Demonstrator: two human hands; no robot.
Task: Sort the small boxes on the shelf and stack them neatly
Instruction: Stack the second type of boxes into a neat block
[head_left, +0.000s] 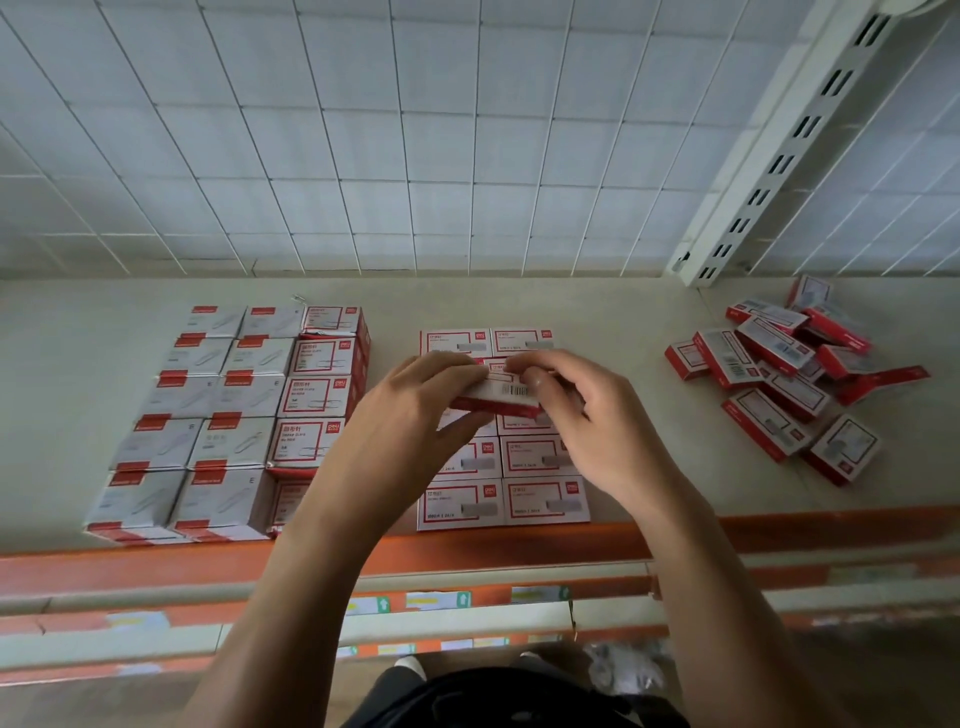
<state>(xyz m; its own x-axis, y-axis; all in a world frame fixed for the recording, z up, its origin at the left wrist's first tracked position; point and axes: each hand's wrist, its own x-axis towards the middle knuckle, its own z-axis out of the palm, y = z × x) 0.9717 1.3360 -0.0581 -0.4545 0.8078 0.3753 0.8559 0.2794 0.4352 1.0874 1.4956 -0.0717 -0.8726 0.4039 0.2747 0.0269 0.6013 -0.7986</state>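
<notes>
Hands, left (415, 415) and right (592, 415), both pinch one red-and-white barcoded box (511, 391) above neat rows (545, 501)

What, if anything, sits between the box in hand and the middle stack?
Nothing visible. The left hand and right hand hold the box over the middle stack, hiding the rows beneath. The loose pile lies apart, to the right.

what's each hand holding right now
Left hand: grips the left end of a small red-and-white box.
Right hand: pinches the same box's right end.
</notes>
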